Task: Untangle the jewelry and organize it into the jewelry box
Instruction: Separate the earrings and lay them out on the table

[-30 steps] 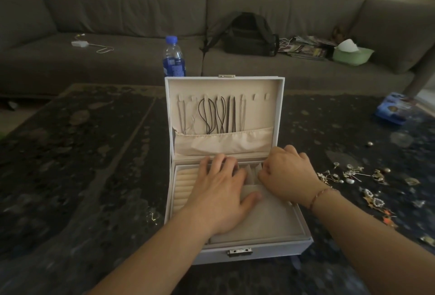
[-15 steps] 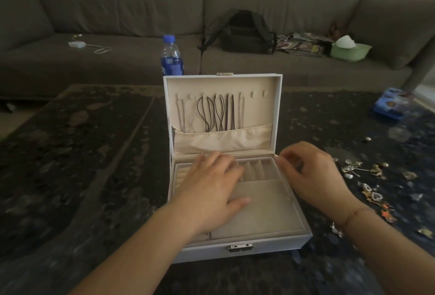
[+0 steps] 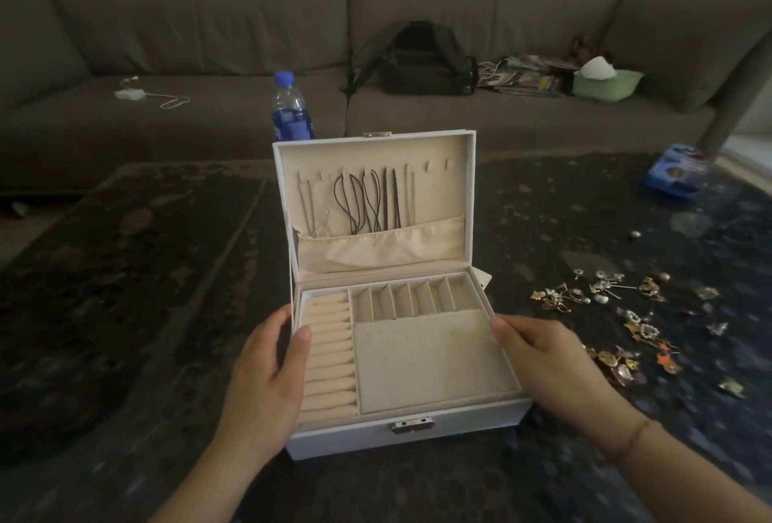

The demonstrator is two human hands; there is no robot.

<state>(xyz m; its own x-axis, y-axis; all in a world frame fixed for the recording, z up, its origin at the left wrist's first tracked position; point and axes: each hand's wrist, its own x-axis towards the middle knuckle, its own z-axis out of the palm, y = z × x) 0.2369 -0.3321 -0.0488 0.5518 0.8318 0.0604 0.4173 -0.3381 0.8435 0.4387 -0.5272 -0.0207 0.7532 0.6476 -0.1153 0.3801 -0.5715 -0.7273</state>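
At 3 o'clock of box [image 3: 401,359]: jewelry [image 3: 601,313] light, snaggy; pinch each piece separately. Your left hand [image 3: 267,372] and right hand [image 3: 547,359] fingers curl round box sides.

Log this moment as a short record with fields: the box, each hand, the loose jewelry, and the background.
box: white rectangular jewelry box on the dark mottled table, lid upright
lid contents: dark cord necklaces hanging above a cream fabric pocket
tray: beige ring rolls at left, empty slots at back
left hand: grips the box's left edge, thumb over the rim
right hand: holds the box's right edge
loose jewelry: gold and silver pieces scattered right of the box
background: blue-capped water bottle, black backpack on the grey sofa
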